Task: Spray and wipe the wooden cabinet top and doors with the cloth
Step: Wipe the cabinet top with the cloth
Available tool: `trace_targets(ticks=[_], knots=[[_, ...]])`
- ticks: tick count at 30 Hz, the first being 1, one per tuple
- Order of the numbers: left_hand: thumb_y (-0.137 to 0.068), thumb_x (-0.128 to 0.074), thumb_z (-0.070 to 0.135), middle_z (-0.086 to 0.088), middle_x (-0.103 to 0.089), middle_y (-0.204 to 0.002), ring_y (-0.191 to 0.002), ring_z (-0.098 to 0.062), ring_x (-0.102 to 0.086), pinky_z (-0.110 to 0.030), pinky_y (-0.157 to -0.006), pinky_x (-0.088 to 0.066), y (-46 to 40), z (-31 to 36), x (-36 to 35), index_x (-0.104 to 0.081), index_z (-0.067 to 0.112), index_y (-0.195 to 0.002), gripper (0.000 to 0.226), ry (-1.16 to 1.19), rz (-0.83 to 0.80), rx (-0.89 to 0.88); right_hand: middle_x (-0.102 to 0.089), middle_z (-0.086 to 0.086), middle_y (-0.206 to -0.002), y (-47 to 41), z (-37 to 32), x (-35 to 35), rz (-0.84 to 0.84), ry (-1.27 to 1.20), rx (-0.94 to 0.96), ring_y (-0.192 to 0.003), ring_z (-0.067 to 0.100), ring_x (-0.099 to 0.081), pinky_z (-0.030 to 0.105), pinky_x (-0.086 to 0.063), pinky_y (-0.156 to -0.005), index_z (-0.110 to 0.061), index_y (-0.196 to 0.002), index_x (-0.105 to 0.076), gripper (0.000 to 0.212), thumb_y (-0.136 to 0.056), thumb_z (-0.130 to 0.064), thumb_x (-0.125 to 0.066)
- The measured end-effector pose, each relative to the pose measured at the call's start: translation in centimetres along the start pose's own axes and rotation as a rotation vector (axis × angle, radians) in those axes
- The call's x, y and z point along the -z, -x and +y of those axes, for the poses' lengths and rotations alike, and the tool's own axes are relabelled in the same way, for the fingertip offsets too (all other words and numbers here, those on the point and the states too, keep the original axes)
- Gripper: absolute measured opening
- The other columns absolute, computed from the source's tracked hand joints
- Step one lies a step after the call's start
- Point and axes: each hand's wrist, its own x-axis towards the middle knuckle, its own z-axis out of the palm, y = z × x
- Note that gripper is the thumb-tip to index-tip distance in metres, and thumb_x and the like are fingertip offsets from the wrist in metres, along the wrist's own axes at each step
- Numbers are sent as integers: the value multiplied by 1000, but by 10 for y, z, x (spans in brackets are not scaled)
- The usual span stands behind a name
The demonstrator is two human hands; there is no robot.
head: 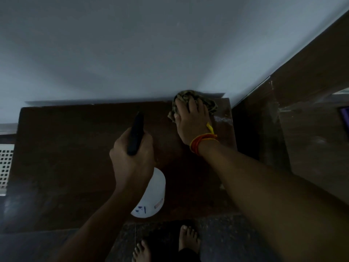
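Two hands apart. Right hand (191, 121) presses crumpled cloth (190, 98) flat on far right corner of wooden cabinet top (75, 148), against wall. Left hand (132, 157) grips black-triggered white spray bottle (151, 197) above cabinet middle.

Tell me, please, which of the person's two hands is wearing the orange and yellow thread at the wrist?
The right hand, which presses the cloth on the cabinet top. The left hand, which holds the spray bottle, has a bare wrist.
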Motion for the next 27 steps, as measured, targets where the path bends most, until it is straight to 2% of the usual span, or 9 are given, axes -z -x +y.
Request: trace_targets(ticks=[5, 8, 11, 13, 16, 19, 21, 24, 27], knots=[[-94, -55, 13, -10, -52, -64, -48, -13, -48, -21, -40, -39, 3, 2, 0, -56, 7, -80, 15, 17, 31, 1, -31, 18, -150, 12, -1, -1, 4, -32, -24, -137, 43, -25, 51, -19, -114, -22, -145, -34, 49, -97, -32, -39], [-94, -55, 12, -9, -51, -62, -45, -10, -48, -22, -40, -40, 11, 2, 2, -55, 9, -78, 17, 26, 32, 6, -33, 18, -149, 40, 7, 4, -27, 3, -10, -137, 42, -26, 50, -20, -113, -23, -145, -34, 50, -96, -35, -40], [-94, -55, 12, -5, -53, -60, -42, -6, -52, -16, -38, -42, 20, -2, 5, -55, 15, -75, 19, 44, 30, -7, -34, 17, -149, 33, 17, 9, -53, 15, 45, -135, 42, -28, 51, -20, -112, -27, -143, -38, 51, -94, -40, -44], [-94, -55, 13, -5, -55, -61, -43, -7, -53, -20, -40, -45, 25, -6, 8, -54, 20, -74, 21, 47, 30, -8, -31, 17, -150, 23, 18, 8, -46, 2, 27, -136, 43, -25, 52, -18, -113, -28, -141, -40, 51, -92, -41, -47], [-94, -55, 13, -9, -56, -64, -50, -22, -57, -31, -44, -48, 34, -10, 10, -53, 22, -73, 22, 45, 33, 7, -29, 18, -151, 29, 13, 3, -20, -43, -24, -139, 43, -21, 53, -16, -114, -28, -142, -39, 53, -91, -39, -49], [-93, -55, 12, -4, -51, -58, -44, -14, -51, -23, -39, -44, 44, -11, 11, -53, 18, -72, 21, 37, 48, -6, -28, 18, -152, 63, 11, 2, -36, -47, -20, -139, 42, -21, 52, -16, -116, -26, -144, -36, 55, -92, -39, -46], [-92, -54, 10, -7, -52, -58, -44, -16, -52, -20, -39, -44, 50, -12, 12, -54, 13, -74, 19, 40, 41, -5, -28, 18, -152, 88, 12, 2, -55, -9, 10, -139, 41, -23, 51, -16, -116, -24, -145, -34, 54, -94, -37, -44], [-93, -54, 10, -12, -54, -60, -50, -28, -56, -33, -44, -48, 59, -14, 17, -55, 7, -79, 14, 66, -1, -11, -29, 18, -151, 97, 19, 6, -72, 23, 52, -139, 40, -23, 50, -16, -116, -22, -145, -35, 51, -96, -36, -41], [-93, -54, 10, -4, -52, -58, -44, -13, -54, -27, -42, -46, 65, -21, 23, -53, 15, -74, 20, 41, -6, -37, -27, 18, -152, 92, 17, 3, -63, 43, 53, -140, 40, -21, 50, -15, -116, -22, -145, -33, 51, -96, -37, -39]])
